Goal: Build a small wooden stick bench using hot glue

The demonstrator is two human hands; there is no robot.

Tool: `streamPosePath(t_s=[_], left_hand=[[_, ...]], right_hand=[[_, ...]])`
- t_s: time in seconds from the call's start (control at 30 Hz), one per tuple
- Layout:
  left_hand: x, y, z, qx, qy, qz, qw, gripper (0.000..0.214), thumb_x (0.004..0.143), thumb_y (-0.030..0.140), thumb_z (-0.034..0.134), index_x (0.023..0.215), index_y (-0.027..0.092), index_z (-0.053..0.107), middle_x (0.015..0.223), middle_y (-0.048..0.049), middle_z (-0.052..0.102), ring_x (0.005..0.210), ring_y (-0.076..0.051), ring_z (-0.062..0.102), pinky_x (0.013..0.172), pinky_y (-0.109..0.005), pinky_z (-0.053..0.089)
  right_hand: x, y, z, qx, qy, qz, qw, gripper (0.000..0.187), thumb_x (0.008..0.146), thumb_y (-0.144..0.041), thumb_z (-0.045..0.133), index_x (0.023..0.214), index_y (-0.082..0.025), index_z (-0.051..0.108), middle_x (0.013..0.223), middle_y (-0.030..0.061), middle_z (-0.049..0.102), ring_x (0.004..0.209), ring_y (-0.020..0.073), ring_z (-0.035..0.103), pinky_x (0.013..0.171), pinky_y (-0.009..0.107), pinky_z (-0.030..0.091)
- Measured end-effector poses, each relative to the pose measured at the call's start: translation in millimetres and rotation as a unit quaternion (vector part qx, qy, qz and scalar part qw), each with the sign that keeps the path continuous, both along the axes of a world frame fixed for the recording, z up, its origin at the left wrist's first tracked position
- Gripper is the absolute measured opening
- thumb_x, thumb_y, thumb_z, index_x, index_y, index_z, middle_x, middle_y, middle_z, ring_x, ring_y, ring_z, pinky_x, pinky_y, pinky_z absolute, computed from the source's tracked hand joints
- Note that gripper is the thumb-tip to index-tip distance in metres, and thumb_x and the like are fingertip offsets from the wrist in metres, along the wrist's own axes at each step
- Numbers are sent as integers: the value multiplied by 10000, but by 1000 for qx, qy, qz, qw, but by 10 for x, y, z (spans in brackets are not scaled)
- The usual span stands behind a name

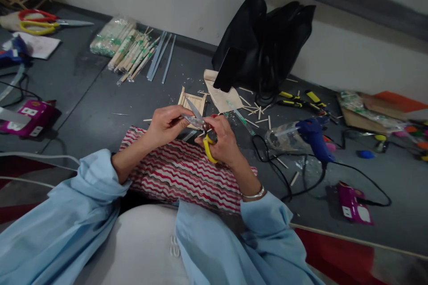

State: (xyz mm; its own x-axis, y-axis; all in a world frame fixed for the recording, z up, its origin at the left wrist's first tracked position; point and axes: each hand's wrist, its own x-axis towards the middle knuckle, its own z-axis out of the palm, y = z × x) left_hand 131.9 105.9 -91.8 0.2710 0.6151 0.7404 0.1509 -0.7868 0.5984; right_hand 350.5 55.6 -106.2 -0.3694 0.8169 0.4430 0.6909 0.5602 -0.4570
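Note:
My right hand (224,141) grips yellow-handled scissors (203,136), whose blades point up and left. My left hand (166,124) pinches a thin pale stick or strip (191,121) right at the blades. Both hands hover over a red-and-white wavy-striped cloth (182,173) on my lap. Just beyond the hands lies a small frame of wooden sticks (194,100) on the dark floor. I wear light blue sleeves and a bracelet on the right wrist.
A blue glue gun (314,138) with a black cord lies to the right, beside a magenta plug block (353,204). A black bag (264,44) stands by the wall. Packs of chopsticks (129,49), red-and-yellow scissors (38,21) and loose sticks lie around.

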Motion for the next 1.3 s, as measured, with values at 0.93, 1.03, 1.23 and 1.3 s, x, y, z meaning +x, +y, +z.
streamPosePath(t_s=[0.93, 1.03, 1.23, 1.3], left_hand=[[30, -51, -102, -5, 30, 6, 1000, 140, 901, 200, 601, 899, 185, 739, 830, -29, 801, 745, -121, 749, 696, -188, 546], [32, -58, -103, -12, 32, 4, 999, 149, 894, 192, 587, 891, 183, 736, 834, -33, 802, 750, -124, 751, 698, -190, 548], [26, -70, -116, -21, 58, 8, 998, 191, 904, 215, 544, 888, 182, 731, 840, -39, 799, 757, -127, 749, 715, -205, 561], [22, -67, -117, -12, 58, 7, 998, 187, 903, 199, 538, 895, 183, 724, 841, -34, 798, 762, -122, 749, 719, -200, 562]], right_hand=[[-34, -40, -39, -19, -68, -13, 997, 646, 858, -99, 473, 1488, -240, 445, 1132, 125, 524, 1082, 290, 498, 940, 473, 501], [-42, -45, -33, -17, -74, -11, 997, 644, 869, -106, 463, 1502, -218, 433, 1143, 139, 532, 1081, 300, 494, 943, 486, 503], [-69, -62, 3, -22, -71, -13, 997, 659, 905, -133, 432, 1554, -233, 374, 1171, 144, 539, 1090, 304, 496, 968, 505, 492], [-78, -64, 15, -25, -71, -9, 997, 664, 909, -147, 436, 1564, -230, 361, 1156, 140, 544, 1077, 302, 498, 963, 498, 496]])
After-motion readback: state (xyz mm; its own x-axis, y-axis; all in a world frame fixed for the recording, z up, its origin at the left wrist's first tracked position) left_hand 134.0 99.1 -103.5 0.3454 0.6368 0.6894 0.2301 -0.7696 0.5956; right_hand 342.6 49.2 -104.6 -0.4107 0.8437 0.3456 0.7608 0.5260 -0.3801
